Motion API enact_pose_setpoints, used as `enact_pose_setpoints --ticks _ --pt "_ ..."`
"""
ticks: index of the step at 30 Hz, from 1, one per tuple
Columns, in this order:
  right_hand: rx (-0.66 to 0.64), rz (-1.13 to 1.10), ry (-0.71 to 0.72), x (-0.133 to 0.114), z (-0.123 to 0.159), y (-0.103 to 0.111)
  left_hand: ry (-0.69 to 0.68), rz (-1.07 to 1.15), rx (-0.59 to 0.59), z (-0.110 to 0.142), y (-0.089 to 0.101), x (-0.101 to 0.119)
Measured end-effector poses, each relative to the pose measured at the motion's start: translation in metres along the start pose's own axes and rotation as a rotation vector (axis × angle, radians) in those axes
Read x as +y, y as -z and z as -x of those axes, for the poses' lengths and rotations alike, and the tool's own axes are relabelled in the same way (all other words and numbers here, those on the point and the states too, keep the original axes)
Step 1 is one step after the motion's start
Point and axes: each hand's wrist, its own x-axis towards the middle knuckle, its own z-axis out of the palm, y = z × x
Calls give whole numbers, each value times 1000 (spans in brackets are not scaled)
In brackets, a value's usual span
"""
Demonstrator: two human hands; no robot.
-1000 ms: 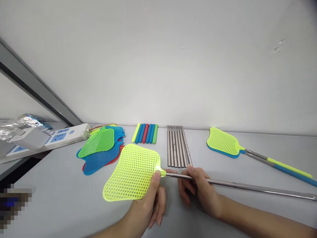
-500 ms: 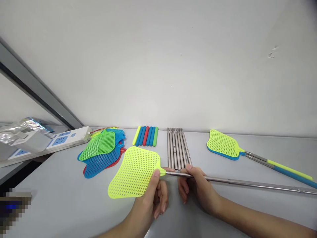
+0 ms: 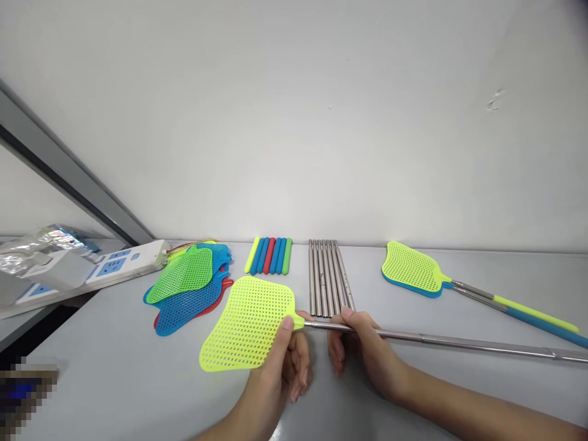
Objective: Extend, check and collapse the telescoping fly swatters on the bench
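Note:
A yellow fly swatter head is pinched near its neck by my left hand, thumb on top. From the neck a long metal telescopic rod runs off past the right edge, drawn out in sections. My right hand grips that rod a short way from the neck, thumb above and fingers beneath. Just behind my hands lies a row of short metal rods, side by side. Further left is a row of coloured handle sleeves in yellow, blue, red and green.
A pile of swatter heads in green, blue, red and yellow lies at the left. Beside it sit a power strip and clear plastic packaging. Two fly swatters with handles rest on the grey table at the right, before a white wall.
The view has shifted slightly. Both hands keep the same hold on the yellow swatter head and its rod; nothing else has visibly moved.

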Motion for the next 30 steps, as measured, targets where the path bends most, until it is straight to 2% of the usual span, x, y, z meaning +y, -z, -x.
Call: enact_pose_setpoints --ticks 2,6,11,15,25,30 --pt "0 124 44 -4 1 -1 -36 -4 -16 -2 -1 -1" --pt "-89 254 144 -12 1 -5 -64 -128 -20 -4 3 -11" --pt "27 307 131 -15 1 -9 -96 -367 39 0 3 -12" --pt "11 317 150 -14 0 -9 -118 -484 24 3 -2 -3" --pt "-14 342 175 -12 -1 -6 -129 -489 -13 -1 -1 -5" --pt "-20 295 187 -8 -1 -5 -149 -476 -72 -2 0 -6"
